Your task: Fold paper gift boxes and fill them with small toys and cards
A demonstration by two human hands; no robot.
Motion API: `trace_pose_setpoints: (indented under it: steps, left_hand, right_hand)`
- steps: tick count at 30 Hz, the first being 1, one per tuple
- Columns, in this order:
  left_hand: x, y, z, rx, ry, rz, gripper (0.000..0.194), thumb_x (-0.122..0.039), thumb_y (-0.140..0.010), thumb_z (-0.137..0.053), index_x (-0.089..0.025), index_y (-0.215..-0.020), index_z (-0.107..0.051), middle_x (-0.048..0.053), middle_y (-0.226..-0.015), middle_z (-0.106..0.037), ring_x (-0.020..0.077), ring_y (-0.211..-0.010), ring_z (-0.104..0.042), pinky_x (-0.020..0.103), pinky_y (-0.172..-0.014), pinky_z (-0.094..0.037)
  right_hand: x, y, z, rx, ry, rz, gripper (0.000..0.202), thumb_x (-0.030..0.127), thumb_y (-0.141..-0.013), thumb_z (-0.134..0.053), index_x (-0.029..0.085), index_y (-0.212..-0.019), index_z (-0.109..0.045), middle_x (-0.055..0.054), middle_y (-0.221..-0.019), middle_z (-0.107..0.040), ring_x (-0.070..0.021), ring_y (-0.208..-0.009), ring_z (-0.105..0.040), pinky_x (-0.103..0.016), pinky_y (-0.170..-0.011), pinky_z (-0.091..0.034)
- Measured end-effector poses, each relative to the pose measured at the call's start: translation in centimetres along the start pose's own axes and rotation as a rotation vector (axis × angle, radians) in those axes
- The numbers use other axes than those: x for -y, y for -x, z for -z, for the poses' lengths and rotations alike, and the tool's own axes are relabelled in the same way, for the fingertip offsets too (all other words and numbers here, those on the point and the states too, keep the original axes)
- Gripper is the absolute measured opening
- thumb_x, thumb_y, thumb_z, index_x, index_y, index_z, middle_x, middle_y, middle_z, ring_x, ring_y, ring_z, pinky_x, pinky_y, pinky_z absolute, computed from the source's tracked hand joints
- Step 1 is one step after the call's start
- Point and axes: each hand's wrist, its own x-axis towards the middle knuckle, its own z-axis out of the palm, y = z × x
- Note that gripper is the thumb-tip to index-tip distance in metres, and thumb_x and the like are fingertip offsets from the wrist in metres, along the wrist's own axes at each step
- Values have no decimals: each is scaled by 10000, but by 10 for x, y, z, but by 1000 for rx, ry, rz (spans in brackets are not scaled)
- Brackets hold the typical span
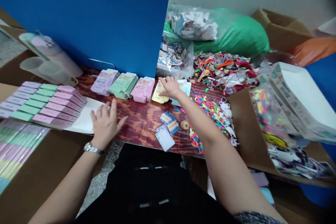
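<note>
While the right hand (170, 86) reaches over the table (141, 122), its fingers and thumb lie across the yellow pile (158, 97). That pile sits near the back of the table, between the pink pile (142, 90) and the blue pile (186, 86). The right arm hides part of the blue one. I cannot tell if the thumb and fingers pinch a pack or only rest on top. The left hand (104, 120) holds nothing. Its fingers are spread wide, close to the end of the white sheet (85, 114) (a shiny watch (93, 148) is on that wrist).

Further left, the green pile (123, 85) and the purple pile (104, 82) finish the row. On the left side, pink boxes (61, 106), green boxes (33, 107) and purple boxes (17, 96) lie in neat lines. Some cards (165, 138) lie near the front edge, with bright bits (207, 108) to their right.

The step in hand seems to be getting hold of the yellow pile. The next move calls for a soft, sure pinch, so the packs beside it do not slide, and for the left hand to be free to help.
</note>
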Motion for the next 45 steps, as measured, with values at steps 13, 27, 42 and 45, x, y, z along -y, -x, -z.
trace_pose_setpoints:
  steps: [13,27,42,45]
  left_hand:
    - [-132,-55,-18,-180,490,-155,1023,-595,-823,-613,33,-1490,-159,310,-1323,-469,404,-1176,-500,530,-990,-400]
    - [-110,-24,-18,-84,743,-211,752,-423,-830,-675,-222,-1453,-308,125,-1324,-531,228,-1089,-616,283,-814,-535]
    - [-110,-13,-20,-122,422,-269,921,-511,-877,-600,-96,-1529,-100,151,-1103,-587,265,-947,-609,330,-744,-511]
    - [-113,-15,-16,-119,324,-263,944,-513,-895,-545,-38,-1531,-33,137,-1016,-569,256,-876,-586,318,-689,-486]
  right_hand:
    - [58,110,52,-441,-635,82,270,269,-943,-535,181,-1192,-594,-35,-885,-639,-176,-913,-547,-305,-909,-434]
    - [80,163,9,-546,-775,98,248,291,-982,-494,204,-1147,-659,-76,-1352,-523,-183,-1185,-544,-341,-1009,-474]
    - [80,150,25,-362,-1020,-120,174,248,-864,-618,167,-992,-704,-35,-961,-656,-118,-875,-620,-192,-688,-495]
    - [90,155,27,-480,-869,-56,163,211,-908,-579,179,-998,-710,-33,-989,-671,-122,-944,-629,-229,-827,-513]
